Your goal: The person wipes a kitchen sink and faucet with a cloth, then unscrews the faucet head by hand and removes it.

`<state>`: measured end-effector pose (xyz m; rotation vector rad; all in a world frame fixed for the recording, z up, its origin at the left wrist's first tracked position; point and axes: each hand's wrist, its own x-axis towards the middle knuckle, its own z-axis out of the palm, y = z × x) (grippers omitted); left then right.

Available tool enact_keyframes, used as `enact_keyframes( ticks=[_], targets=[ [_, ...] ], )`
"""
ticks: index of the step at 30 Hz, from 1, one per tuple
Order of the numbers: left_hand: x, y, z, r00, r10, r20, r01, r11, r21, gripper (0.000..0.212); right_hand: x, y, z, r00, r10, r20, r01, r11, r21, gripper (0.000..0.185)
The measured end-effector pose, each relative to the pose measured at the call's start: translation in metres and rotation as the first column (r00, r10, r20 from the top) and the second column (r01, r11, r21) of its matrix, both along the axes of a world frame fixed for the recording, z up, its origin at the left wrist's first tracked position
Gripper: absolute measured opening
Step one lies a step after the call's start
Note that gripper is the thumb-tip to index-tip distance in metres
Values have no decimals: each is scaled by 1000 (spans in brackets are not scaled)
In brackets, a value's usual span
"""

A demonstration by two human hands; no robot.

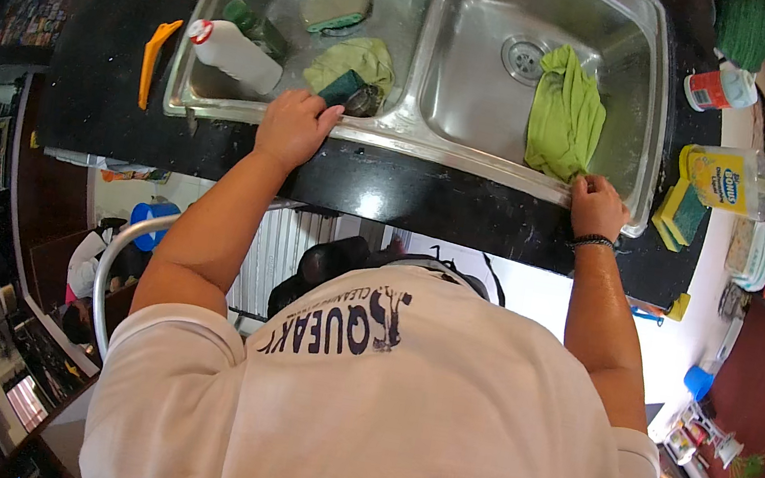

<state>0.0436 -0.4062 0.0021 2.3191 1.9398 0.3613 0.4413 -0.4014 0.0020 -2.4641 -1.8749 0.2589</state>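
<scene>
My left hand (290,123) rests over the front rim of a double stainless steel sink (412,114), thumb apart from its fingers. Just beyond it in the left basin lie a dark green scouring pad (341,86) and a pale green cloth (361,61). Curled at the right basin's front rim, my right hand (597,203) pinches the near end of a bright green cloth (566,114), which hangs into that basin beside the drain (526,59). A white bottle with a red cap (235,57), a green bottle (257,27) and a wrapped sponge-like block (334,3) are in the left basin.
Right of the sink stand a yellow-labelled dishwashing liquid pump bottle (732,181), yellow-green sponges (680,215) and a white tub (720,89). An orange-handled tool (155,62) lies on the black counter (432,202) at left. Another person (85,269) is behind at lower left.
</scene>
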Motion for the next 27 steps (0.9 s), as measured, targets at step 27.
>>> enact_keyframes(
  ticks=[27],
  targets=[
    [1, -9, 7, 991, 131, -20, -133, 984, -123, 30, -12, 0, 6, 998, -34, 51, 36, 999, -36, 29]
  ],
)
